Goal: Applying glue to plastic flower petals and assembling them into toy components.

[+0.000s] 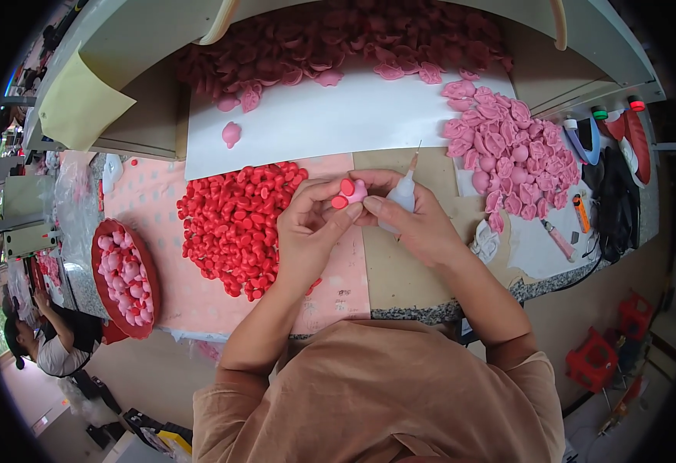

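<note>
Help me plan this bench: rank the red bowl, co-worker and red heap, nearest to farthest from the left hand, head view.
From the left hand:
1. Red heap: immediately left.
2. Red bowl: farther left.
3. Co-worker: far left, beyond the bowl.

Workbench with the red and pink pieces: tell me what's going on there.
A person holds a small pink-and-red piece in the left hand's fingertips, with the right hand's fingertips close against it. The right hand also holds a needle-tipped bottle, its needle pointing away from the person. A heap of red pieces lies to the left, a pile of pink pieces to the right.
</note>
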`<state>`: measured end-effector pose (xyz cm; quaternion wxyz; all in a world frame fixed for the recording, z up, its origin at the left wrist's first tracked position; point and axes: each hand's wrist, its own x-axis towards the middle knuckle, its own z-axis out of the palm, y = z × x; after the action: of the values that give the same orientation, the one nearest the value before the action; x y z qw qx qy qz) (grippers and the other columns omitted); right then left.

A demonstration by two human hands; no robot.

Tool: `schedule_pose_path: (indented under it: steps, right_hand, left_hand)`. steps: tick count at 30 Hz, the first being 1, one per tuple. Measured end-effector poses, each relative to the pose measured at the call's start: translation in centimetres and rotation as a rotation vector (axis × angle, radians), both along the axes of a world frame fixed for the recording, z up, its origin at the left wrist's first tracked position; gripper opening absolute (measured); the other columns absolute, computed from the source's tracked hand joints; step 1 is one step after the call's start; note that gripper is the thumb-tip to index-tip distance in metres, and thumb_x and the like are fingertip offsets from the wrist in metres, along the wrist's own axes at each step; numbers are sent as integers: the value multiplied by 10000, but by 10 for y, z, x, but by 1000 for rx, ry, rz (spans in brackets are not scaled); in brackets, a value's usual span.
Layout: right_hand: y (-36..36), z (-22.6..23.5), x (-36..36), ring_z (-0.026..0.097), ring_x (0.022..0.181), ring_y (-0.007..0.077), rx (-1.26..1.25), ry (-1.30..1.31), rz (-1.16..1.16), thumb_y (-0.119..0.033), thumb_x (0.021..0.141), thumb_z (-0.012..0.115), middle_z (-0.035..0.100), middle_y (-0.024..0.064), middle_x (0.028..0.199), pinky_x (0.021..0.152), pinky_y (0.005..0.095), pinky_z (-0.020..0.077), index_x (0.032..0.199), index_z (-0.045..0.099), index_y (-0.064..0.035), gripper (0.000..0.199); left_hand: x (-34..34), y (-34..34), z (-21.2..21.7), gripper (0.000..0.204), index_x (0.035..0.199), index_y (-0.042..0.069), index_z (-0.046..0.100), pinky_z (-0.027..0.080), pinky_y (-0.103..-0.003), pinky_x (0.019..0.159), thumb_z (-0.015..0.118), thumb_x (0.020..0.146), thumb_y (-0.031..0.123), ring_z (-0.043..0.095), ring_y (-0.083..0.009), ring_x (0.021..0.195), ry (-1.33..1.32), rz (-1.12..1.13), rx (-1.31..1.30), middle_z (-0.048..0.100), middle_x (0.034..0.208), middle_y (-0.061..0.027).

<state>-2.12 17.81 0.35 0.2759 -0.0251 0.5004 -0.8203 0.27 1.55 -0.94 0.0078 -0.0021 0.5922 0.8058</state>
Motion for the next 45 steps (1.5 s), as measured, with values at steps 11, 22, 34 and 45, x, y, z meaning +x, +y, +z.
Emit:
schedule_pose_path:
  steps: [11,22,34,45]
  right_hand:
    - [1,0,4,550,985,138,240,229,-53,-85,875,587,547,56,1107,822,272,478,1213,502,-20,355]
    - [7,1,3,548,910,133,430,659,-109,-6,763,680,500,62,1045,783,243,457,1127,581,-34,378]
    - [7,7,6,586,898,163,607,814,-122,-19,717,728,538,76,1005,737,258,513,1091,616,-43,392]
    - [5,0,8,583,896,162,514,786,-253,-27,708,739,531,87,1035,732,254,502,1085,625,-55,395]
  left_hand:
    - [-4,-9,-3,304,1153,18,491,465,-262,873,580,863,6,559,-125,1011,-220,-176,315,577,1080,-66]
    - [0,-8,4,303,1128,8,481,449,-268,903,577,846,-47,550,-148,1051,-83,-210,223,546,1111,-68]
    - [1,-13,-6,299,1125,32,476,457,-305,909,560,851,-56,534,-170,1070,42,-294,205,528,1148,-104]
    - [5,1,-8,223,1137,100,448,441,-369,924,509,923,109,530,-219,1098,-91,-263,421,529,1171,-99]
